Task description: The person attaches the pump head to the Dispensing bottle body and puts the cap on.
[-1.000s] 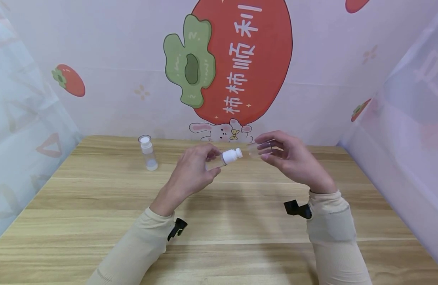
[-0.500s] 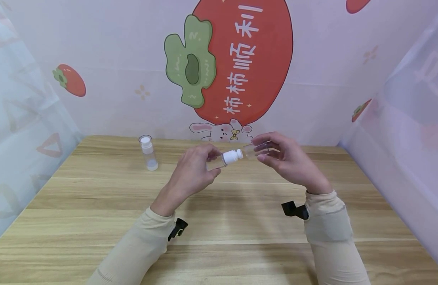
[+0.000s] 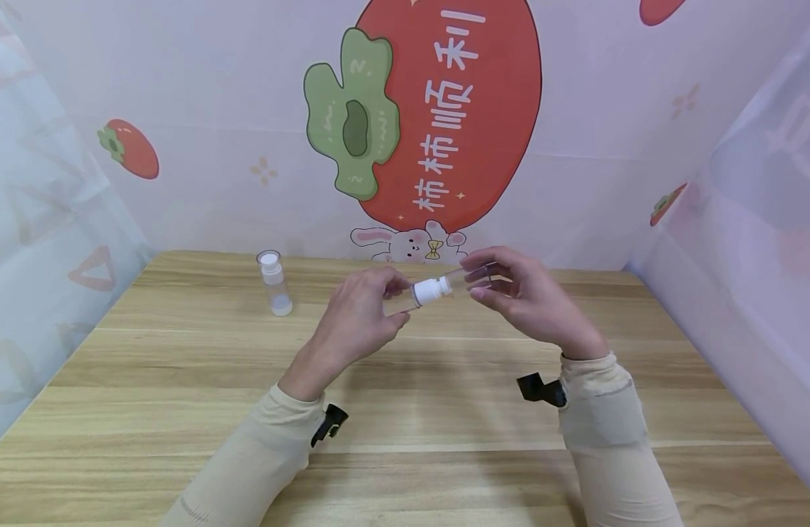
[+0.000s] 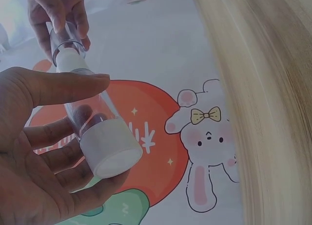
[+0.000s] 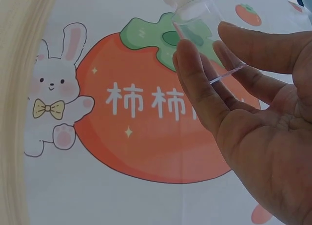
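My left hand (image 3: 362, 307) grips a small clear pump bottle (image 4: 112, 148) with a white base and white pump head (image 3: 431, 290), tilted so the head points right. Thumb on one side and fingers on the other hold its body, as the left wrist view shows. My right hand (image 3: 526, 296) pinches a clear cap (image 5: 200, 25) between thumb and fingers. The cap's open end is right at the tip of the pump head and overlaps it in the head view. Both things are held above the table.
A second pump bottle (image 3: 277, 285), clear with white base and head, stands upright at the back left of the wooden table (image 3: 405, 454). A printed cloth backdrop (image 3: 214, 95) with persimmons and a rabbit closes off the back and sides.
My right hand has moved left with the clear cap, bringing its mouth from a gap away to the tip of the pump head. My left hand and the bottle have barely moved.
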### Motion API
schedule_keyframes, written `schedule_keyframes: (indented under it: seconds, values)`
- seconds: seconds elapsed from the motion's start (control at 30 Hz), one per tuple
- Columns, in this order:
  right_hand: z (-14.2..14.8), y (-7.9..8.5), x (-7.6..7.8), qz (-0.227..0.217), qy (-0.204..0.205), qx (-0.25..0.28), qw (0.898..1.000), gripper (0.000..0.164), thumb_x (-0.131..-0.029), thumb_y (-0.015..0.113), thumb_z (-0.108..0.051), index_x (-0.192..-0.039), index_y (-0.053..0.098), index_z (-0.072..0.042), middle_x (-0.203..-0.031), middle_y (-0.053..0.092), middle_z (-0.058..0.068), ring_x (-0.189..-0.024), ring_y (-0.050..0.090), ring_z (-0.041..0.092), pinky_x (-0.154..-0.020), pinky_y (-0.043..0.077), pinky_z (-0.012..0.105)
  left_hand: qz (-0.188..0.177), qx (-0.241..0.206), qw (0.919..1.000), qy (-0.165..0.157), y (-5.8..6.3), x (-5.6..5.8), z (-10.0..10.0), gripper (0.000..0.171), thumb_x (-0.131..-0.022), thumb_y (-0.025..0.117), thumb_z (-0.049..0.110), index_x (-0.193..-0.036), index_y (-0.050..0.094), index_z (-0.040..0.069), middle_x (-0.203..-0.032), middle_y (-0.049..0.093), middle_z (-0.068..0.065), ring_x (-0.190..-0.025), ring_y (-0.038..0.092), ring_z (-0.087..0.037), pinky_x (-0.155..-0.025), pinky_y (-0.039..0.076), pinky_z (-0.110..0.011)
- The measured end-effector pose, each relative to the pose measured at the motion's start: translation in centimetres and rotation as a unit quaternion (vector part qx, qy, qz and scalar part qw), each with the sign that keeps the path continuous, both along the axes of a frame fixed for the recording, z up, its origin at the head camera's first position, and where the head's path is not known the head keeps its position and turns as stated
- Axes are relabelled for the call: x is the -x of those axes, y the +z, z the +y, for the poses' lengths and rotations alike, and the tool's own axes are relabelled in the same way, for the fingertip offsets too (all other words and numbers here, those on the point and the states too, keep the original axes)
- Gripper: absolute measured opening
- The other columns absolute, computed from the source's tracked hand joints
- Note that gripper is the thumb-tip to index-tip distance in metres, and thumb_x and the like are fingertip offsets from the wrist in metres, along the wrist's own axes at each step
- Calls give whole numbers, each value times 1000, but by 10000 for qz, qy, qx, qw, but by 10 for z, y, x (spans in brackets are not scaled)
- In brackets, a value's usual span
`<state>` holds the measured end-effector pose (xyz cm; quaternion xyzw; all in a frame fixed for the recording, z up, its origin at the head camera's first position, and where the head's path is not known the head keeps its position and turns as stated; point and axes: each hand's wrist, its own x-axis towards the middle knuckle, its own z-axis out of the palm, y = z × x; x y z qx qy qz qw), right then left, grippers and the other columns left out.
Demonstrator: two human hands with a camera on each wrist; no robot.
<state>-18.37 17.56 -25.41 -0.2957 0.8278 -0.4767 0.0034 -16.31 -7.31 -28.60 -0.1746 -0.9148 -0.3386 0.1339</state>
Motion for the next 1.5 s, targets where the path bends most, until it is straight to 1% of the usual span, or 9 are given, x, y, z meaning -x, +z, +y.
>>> schedule_keyframes:
  seconds: [0.1,0.37,0.53,0.6,0.7,0.83,1.1,1.27,1.5]
  values:
    - [-1,-1,0,14,24,13,10000,37,-93,66,9,-128,60,0,-127,62,9,-109,64,26,-91,55,29,2,-14,10000,-20,0,0,0,35,-77,87,6,-110,74,5,-104,74,-8,-93,67,-24,-86,53,-44]
    - [-3,-3,1,12,87,68,9999,37,-92,67,9,-127,60,0,-125,63,10,-109,64,28,-91,55,29,-3,-81,9999,-74,0,0,1,35,-76,87,4,-109,74,4,-104,75,-8,-94,69,-24,-86,53,-43]
    - [-5,-3,1,-4,133,95,9999,36,-92,67,9,-127,60,1,-125,63,10,-109,64,27,-91,55,29,-39,-101,9999,-79,0,0,1,36,-76,87,5,-110,73,4,-105,75,-8,-95,69,-25,-87,53,-44]
    - [-6,-4,1,1,155,125,9998,36,-92,67,10,-127,60,1,-124,63,11,-109,65,29,-91,55,30,-37,-98,9999,-80,0,0,1,36,-77,87,5,-110,73,4,-105,75,-8,-95,69,-25,-87,53,-44]
    - [-6,-5,1,25,188,147,9997,36,-92,67,10,-126,60,2,-125,62,16,-110,64,32,-92,55,29,-33,-105,9999,-85,0,0,1,35,-77,87,5,-109,73,4,-105,75,-8,-96,69,-26,-87,53,-44]
    - [-7,-6,2,39,218,155,9996,36,-92,67,9,-126,60,2,-125,62,20,-110,64,32,-92,55,29,-37,-93,9999,-85,0,0,1,35,-77,87,6,-109,73,5,-104,75,-8,-96,70,-27,-86,53,-44]
    - [-10,-6,1,66,247,124,9996,35,-92,67,9,-126,60,4,-122,64,12,-109,64,27,-92,55,30,-21,-41,10000,-54,1,-1,2,35,-77,87,7,-109,73,6,-104,74,-7,-95,70,-25,-87,54,-43]
    - [-12,-7,1,142,228,77,9996,35,-91,68,9,-126,61,3,-121,64,11,-108,65,28,-92,55,29,-8,-39,10000,-69,1,-1,2,35,-77,87,7,-109,73,5,-104,74,-7,-96,70,-25,-87,54,-44]
    - [-14,-9,1,181,249,106,9995,35,-91,68,9,-125,61,5,-119,64,12,-106,65,29,-91,55,30,29,-34,9999,-107,1,-1,3,34,-77,87,6,-108,73,5,-102,74,-7,-94,69,-26,-86,54,-43]
